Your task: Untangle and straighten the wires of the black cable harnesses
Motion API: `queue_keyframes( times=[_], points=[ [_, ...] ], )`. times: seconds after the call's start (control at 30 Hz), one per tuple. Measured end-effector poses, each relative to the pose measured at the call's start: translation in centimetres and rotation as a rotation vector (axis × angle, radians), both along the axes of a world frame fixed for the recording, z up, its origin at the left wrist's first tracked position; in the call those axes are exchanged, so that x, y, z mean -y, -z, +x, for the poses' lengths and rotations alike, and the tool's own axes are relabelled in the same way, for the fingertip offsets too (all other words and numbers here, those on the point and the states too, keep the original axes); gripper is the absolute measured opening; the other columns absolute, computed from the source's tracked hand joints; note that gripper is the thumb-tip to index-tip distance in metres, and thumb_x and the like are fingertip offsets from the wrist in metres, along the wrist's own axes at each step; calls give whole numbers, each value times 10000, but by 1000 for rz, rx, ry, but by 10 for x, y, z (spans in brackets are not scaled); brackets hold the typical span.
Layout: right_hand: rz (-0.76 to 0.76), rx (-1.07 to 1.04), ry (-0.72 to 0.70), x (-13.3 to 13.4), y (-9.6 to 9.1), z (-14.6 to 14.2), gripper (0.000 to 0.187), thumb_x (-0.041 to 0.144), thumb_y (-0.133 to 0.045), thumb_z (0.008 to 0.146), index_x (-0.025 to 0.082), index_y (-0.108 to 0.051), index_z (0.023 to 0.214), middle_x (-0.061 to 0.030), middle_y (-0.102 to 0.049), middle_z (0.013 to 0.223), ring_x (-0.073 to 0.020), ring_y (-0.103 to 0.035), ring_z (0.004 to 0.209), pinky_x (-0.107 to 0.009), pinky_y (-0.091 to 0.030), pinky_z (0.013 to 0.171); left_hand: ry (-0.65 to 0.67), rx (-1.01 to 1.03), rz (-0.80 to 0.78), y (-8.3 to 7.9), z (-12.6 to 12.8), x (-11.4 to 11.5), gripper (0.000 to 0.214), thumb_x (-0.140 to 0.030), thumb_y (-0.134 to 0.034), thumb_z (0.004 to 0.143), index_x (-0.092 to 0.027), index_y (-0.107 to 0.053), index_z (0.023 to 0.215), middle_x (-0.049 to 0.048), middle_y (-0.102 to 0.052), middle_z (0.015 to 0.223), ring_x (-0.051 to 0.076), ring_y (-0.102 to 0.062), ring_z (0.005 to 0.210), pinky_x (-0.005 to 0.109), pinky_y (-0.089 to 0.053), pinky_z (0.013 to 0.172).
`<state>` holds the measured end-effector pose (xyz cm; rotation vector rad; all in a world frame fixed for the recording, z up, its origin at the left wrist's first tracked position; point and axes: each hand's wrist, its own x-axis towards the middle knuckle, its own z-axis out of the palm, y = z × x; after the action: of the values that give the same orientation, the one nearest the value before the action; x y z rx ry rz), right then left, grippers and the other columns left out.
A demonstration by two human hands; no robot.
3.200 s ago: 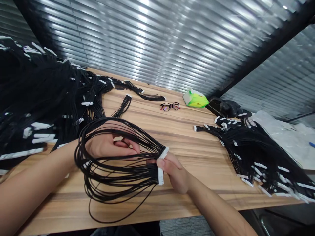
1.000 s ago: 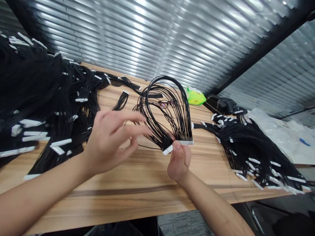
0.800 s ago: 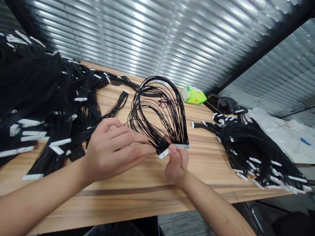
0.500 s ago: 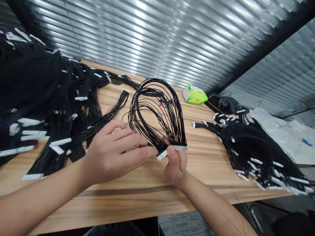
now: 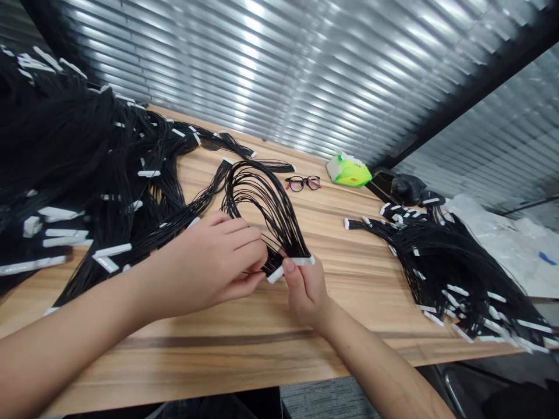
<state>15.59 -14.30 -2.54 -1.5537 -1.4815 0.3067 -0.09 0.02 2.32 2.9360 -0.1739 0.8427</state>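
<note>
Head view: my right hand [image 5: 305, 288] pinches the two white plastic connectors [image 5: 301, 261] of a looped black wire harness [image 5: 262, 198] between thumb and fingers. My left hand [image 5: 218, 262] is closed around its wires just beside them. The loop lies on the wooden table [image 5: 244, 343] beyond my hands. A big heap of black harnesses [image 5: 65, 157] sits to the left and a smaller heap [image 5: 449, 256] to the right. Black-framed glasses [image 5: 303, 183] and a green tissue pack [image 5: 349, 172] lie farther back.
</note>
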Motion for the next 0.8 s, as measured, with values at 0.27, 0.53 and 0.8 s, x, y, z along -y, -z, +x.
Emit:
queue_keyframes(
  times=[0.27, 0.53, 0.8],
  points=[
    [131, -600, 164, -10, 11, 9, 421, 569, -521, 945, 200, -623, 772, 25, -450, 665, -124, -394, 595, -257, -419, 567, -61, 250, -76, -15, -20, -9, 420, -339, -506, 972, -210, -358, 600, -56, -355, 473, 104, -325, 484, 280, -287, 514],
    [174, -672, 114, -9, 8, 4, 423, 577, -571, 921, 188, -649, 773, 23, -468, 644, -116, -407, 569, -240, -438, 523, -485, 169, -46, 2, -11, -22, 189, -362, -573, 945, -229, -699, 994, -7, -765, 1007, 138, -619, 670, 318, -388, 648],
    [55, -702, 66, 2, 20, -5, 445, 605, -563, 916, 206, -732, 1016, -41, -633, 821, -183, -581, 742, -310, -524, 691, -407, 387, -692, 14, 1, -24, 118, -383, -736, 856, -295, -799, 902, -37, -771, 863, 141, -680, 842, 276, -509, 769]
  ],
)
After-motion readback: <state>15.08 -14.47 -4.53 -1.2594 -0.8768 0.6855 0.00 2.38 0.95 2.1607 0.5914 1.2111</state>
